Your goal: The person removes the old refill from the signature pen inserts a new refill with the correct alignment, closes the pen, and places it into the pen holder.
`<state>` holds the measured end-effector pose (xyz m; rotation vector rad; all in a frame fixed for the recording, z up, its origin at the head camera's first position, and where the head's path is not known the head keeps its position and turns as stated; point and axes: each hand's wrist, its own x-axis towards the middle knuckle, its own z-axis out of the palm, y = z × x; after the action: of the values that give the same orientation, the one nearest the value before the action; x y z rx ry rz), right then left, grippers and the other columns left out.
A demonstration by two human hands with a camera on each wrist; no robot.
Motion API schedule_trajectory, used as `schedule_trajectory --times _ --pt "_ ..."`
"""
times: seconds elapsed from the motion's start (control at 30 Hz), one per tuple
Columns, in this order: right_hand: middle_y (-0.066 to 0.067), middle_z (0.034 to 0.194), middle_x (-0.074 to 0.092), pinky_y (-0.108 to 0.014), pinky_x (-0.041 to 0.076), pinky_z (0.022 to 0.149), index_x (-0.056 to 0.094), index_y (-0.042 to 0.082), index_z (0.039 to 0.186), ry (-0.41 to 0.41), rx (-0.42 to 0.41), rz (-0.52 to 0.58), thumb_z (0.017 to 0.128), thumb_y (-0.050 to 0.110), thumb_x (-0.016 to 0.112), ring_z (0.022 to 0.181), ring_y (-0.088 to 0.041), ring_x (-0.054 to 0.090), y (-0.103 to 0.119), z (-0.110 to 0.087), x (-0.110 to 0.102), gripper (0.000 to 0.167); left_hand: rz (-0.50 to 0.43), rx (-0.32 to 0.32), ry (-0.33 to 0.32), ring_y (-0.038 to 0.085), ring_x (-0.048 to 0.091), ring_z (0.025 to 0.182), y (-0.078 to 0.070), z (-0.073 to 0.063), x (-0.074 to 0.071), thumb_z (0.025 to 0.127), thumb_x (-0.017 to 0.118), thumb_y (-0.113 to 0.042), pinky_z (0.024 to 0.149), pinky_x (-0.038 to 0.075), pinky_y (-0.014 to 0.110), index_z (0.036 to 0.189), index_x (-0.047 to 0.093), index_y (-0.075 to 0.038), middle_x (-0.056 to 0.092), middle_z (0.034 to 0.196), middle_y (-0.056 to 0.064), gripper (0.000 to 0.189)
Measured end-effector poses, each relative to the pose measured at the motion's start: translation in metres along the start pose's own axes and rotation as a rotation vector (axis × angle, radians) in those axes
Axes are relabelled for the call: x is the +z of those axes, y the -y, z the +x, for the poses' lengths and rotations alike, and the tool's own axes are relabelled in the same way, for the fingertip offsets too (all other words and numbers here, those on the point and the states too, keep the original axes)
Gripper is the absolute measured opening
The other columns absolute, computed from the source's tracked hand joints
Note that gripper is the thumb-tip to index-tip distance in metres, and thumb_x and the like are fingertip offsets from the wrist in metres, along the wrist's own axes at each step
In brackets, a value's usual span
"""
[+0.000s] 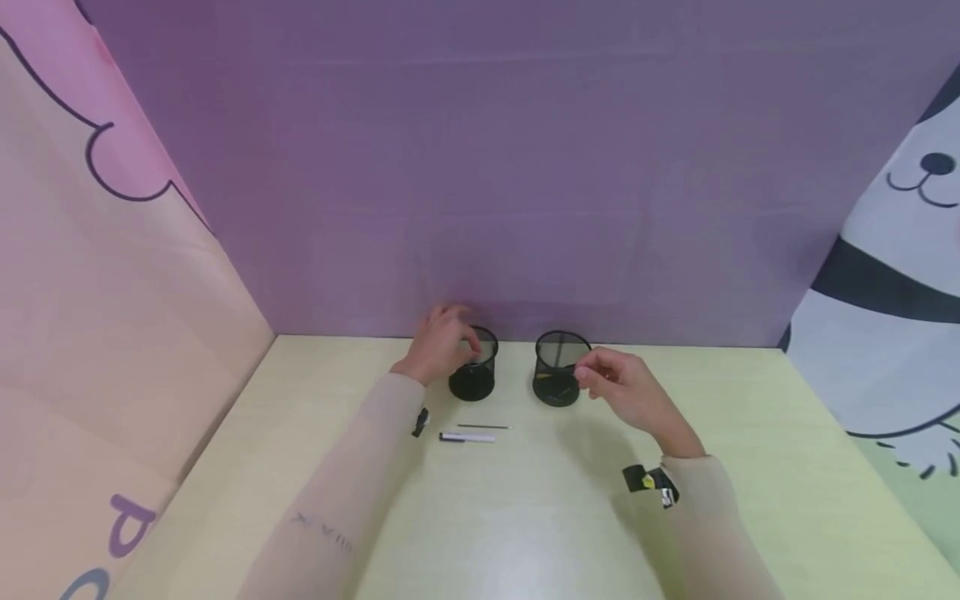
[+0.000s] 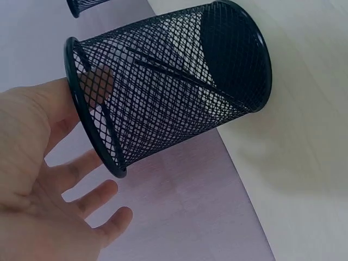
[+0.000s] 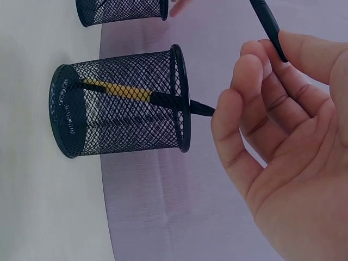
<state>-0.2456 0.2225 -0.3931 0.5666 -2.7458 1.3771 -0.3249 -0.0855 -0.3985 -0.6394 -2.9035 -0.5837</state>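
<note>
My left hand [image 1: 444, 343] is at the left black mesh pen cup [image 2: 168, 87]. One fingertip shows through the mesh at its mouth, and the other fingers spread loosely outside. A thin dark stick [image 2: 190, 80] leans inside that cup, apart from the fingertip. Beside the right mesh pen cup [image 3: 128, 128], my right hand [image 1: 622, 390] pinches a slim black pen-like piece [image 3: 266, 24] between thumb and fingers; its upper end leaves the right wrist view. A yellow-and-black pen [image 3: 128, 92] leans in the right cup, its dark tip poking past the rim near my fingers.
In front of the cups, a white pen [image 1: 476, 438] with a dark part lies on the pale table [image 1: 517, 517]. A thin dark rod [image 1: 483, 427] lies just behind it. A purple backdrop [image 1: 480, 167] rises behind the cups, with printed panels at both sides.
</note>
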Motion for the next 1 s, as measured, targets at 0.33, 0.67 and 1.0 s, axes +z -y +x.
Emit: schedule_trajectory --times 0.33,0.67,1.0 --pt "-0.011 0.093 0.069 -0.028 0.054 0.070 0.068 0.004 0.106 0.011 0.002 -0.004 0.104 0.020 0.062 0.078 -0.021 0.065 0.000 0.001 0.002 0.017 0.030 -0.012 0.105 0.042 0.024 0.154 -0.003 0.011 -0.001 0.090 0.080 -0.024 0.121 0.026 0.064 0.092 0.082 -0.023 0.042 0.162 0.011 0.003" --pt "-0.018 0.097 0.069 -0.027 0.054 0.070 0.067 0.002 0.108 0.009 0.009 0.008 0.104 0.021 0.062 0.078 -0.019 0.064 0.000 -0.001 0.001 0.020 0.054 0.034 0.149 0.039 0.026 0.154 -0.005 0.019 0.003 0.092 0.078 -0.020 0.120 0.024 0.066 0.093 0.083 -0.024 0.043 0.161 0.012 0.006" --pt "-0.015 0.096 0.070 -0.028 0.054 0.070 0.068 0.005 0.106 0.005 0.013 0.004 0.104 0.021 0.062 0.079 -0.022 0.064 0.000 -0.001 0.000 0.018 0.024 0.020 0.178 0.040 0.025 0.154 -0.008 0.018 0.003 0.094 0.075 -0.017 0.122 0.019 0.066 0.095 0.082 -0.023 0.040 0.163 0.010 0.009"
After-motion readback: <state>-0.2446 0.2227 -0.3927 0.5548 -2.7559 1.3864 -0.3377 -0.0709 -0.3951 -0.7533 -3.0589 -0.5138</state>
